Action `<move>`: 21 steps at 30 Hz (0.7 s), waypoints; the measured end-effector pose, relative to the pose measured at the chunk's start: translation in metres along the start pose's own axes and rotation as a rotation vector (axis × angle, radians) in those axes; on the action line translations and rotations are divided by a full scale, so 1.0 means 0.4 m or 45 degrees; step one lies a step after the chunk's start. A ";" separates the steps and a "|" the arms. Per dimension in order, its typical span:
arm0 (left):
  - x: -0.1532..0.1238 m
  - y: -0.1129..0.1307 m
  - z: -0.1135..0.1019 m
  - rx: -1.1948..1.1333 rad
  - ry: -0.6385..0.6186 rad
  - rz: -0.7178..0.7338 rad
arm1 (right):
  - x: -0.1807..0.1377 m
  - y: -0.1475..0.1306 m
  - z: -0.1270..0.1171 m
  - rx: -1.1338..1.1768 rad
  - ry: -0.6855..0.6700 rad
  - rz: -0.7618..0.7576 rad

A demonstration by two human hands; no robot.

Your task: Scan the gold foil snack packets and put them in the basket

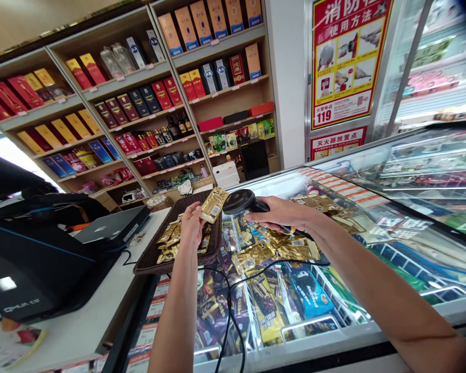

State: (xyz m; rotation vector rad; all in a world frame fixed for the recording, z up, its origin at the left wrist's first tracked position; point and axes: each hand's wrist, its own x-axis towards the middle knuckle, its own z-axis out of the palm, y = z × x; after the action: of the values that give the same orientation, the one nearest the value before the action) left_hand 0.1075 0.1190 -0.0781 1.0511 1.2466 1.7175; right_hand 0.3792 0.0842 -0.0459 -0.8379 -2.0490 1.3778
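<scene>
Between the fingers of my left hand [192, 224] is a gold snack packet [215, 203], its printed barcode turned toward the scanner. My right hand [275, 212] is wrapped round the handle of a black barcode scanner [238, 201], whose head is close beside the packet. Under my left hand, a dark brown woven basket [149, 261] holds several more gold packets [171, 238]. Below the scanner, a heap of gold packets [279, 248] lies on the glass top of the freezer. A black cable [230, 295] loops across that glass.
Frozen packs sit in wire baskets inside the chest freezer [310, 331]. On the white counter [77, 321] at left stands a black checkout terminal [34, 264]. Shelves [140, 119] of boxes and bottles line the back wall, next to a red poster [347, 62].
</scene>
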 end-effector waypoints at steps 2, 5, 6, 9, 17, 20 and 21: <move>0.000 -0.001 -0.001 0.016 0.001 0.006 | 0.000 0.001 0.000 -0.008 -0.001 0.007; 0.003 -0.005 -0.002 0.067 -0.003 0.026 | 0.002 0.002 0.000 -0.013 0.001 0.010; 0.006 -0.008 -0.003 0.092 -0.004 0.036 | 0.002 0.003 -0.001 -0.013 -0.001 0.009; 0.018 -0.018 -0.012 0.205 0.010 0.078 | 0.001 0.003 -0.002 -0.020 -0.008 0.020; 0.049 -0.039 -0.089 0.913 0.141 0.210 | -0.014 0.010 -0.030 -0.139 -0.212 0.090; 0.037 -0.033 -0.079 1.163 0.030 0.296 | -0.016 0.019 -0.049 -0.187 -0.296 0.142; 0.029 -0.033 -0.067 1.244 -0.077 0.316 | -0.018 0.022 -0.057 -0.212 -0.317 0.158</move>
State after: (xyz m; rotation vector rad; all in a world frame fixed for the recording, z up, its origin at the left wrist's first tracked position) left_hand 0.0800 0.1233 -0.0935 1.8441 2.0472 1.1807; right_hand 0.4021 0.0951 -0.0470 -0.9157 -2.3638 1.4552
